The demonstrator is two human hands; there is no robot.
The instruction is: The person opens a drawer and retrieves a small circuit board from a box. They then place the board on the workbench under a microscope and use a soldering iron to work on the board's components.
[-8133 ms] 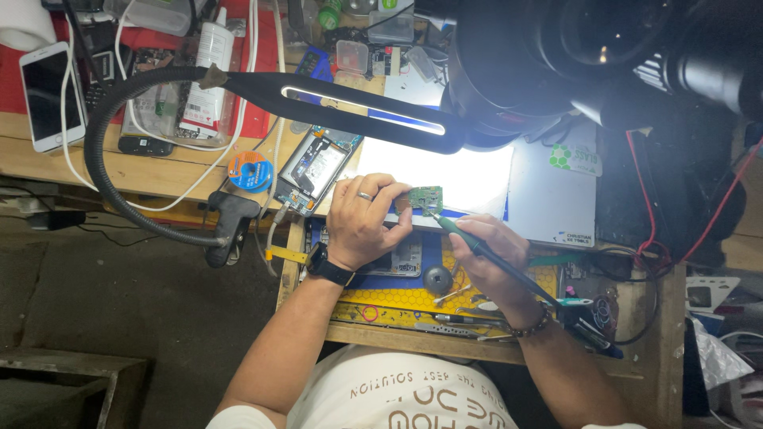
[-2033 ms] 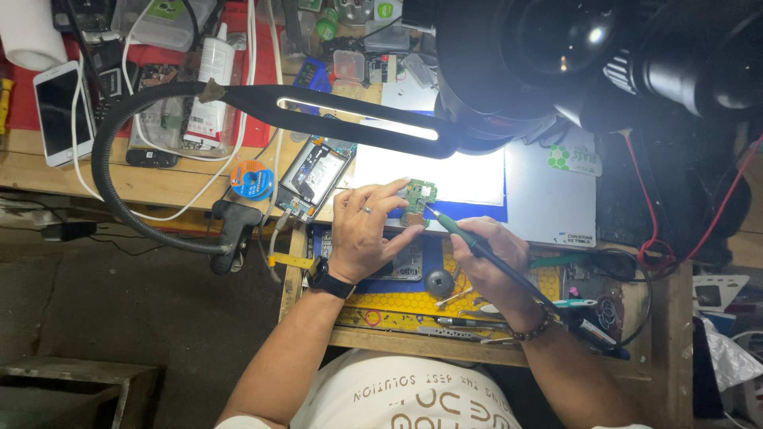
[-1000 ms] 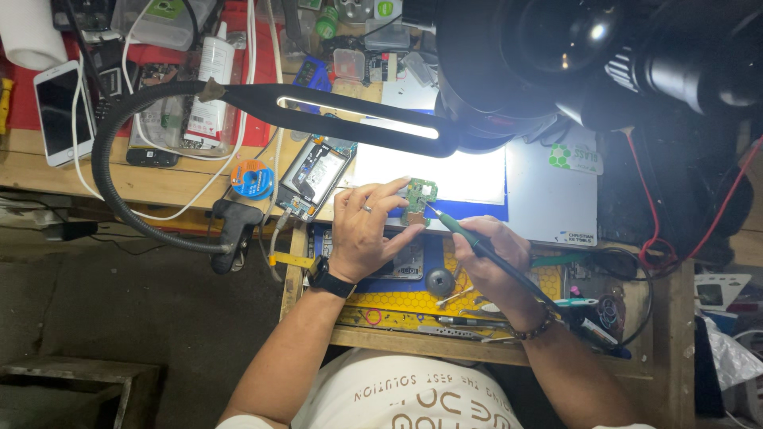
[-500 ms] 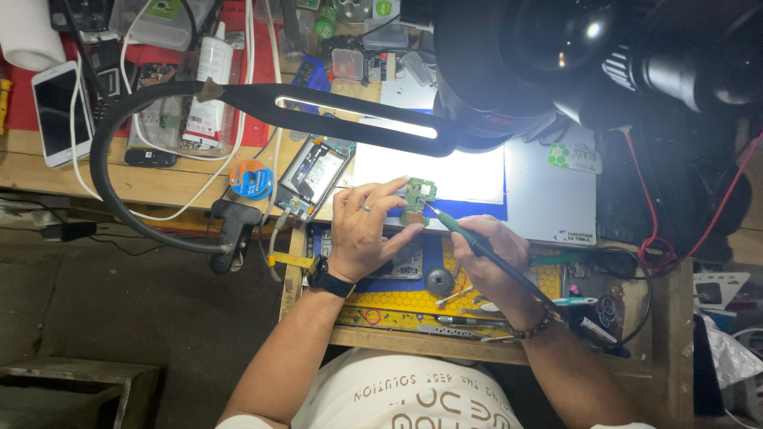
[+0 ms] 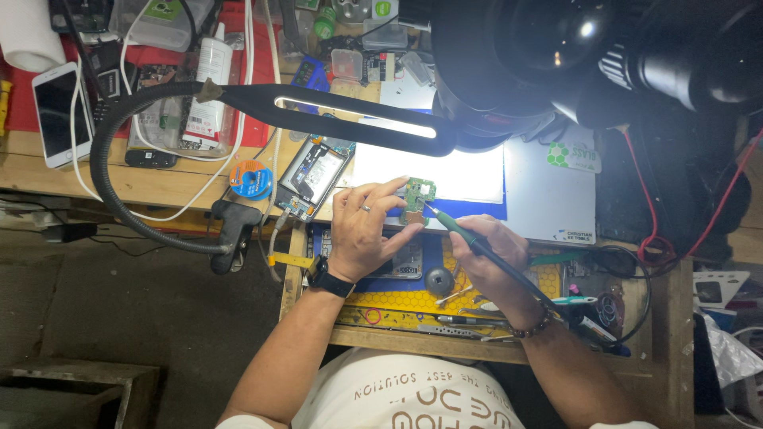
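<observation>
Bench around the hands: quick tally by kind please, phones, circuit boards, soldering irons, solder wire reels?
Phones: 2, a white phone lying at far left and an opened phone beside the left hand.
Circuit boards: 1, the green circuit board pinched in the left hand.
Soldering irons: 1, the soldering iron in the right hand.
Solder reels: 1, a blue solder reel.
Total: 5.

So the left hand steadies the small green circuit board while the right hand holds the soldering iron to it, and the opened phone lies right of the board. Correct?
Not quite. In the head view the opened phone lies left of the green circuit board, not right. The left hand does steady the board, and the right hand holds the soldering iron to it.
</observation>
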